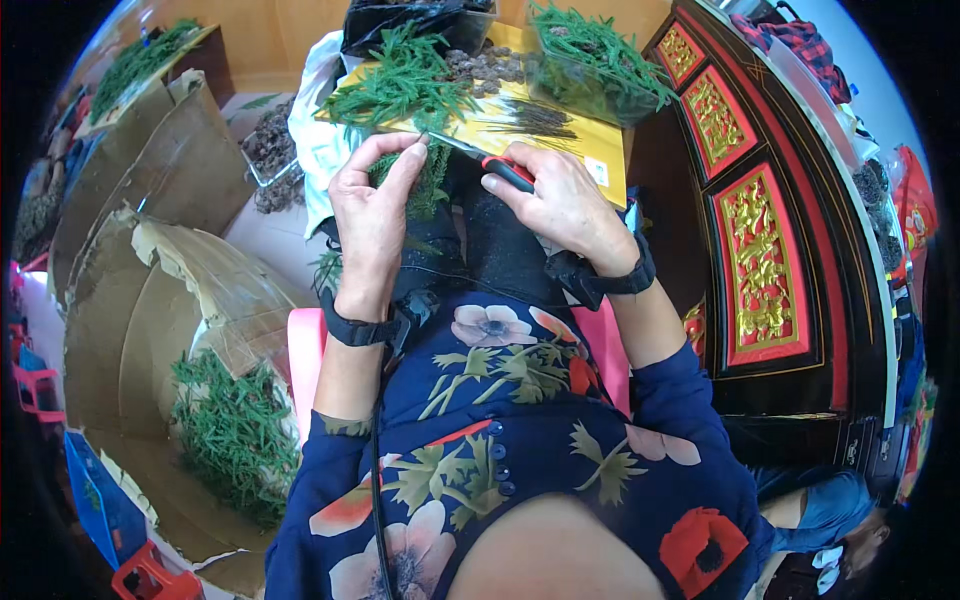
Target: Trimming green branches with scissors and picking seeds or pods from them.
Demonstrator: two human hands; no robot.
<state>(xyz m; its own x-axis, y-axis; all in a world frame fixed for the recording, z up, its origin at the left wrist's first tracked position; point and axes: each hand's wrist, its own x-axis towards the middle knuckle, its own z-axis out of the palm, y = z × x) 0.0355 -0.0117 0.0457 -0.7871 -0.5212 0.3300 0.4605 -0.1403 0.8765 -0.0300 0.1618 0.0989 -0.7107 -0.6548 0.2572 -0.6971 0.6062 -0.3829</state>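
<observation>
My left hand [375, 205] pinches the stem end of a green fern-like sprig [428, 185] between thumb and fingertips. The sprig's leafy part hangs down over my lap. Closed in my right hand [570, 205] is a hand tool with a red-and-black handle [508, 172]. Its narrow metal end points left and meets the sprig at my left fingertips; the exact kind of tool is not clear. Just beyond my hands, a pile of green sprigs [400, 85], small brown cones [485, 70] and thin dark wires [540, 118] lie on a yellow sheet [605, 145].
A clear plastic box [575, 92] of sprigs stands at the back right. On my left is a large cardboard box [150, 400] with more sprigs [235, 425] inside. Brown cones [275, 150] lie on the floor. A dark cabinet with red-and-gold carved panels [760, 265] borders my right.
</observation>
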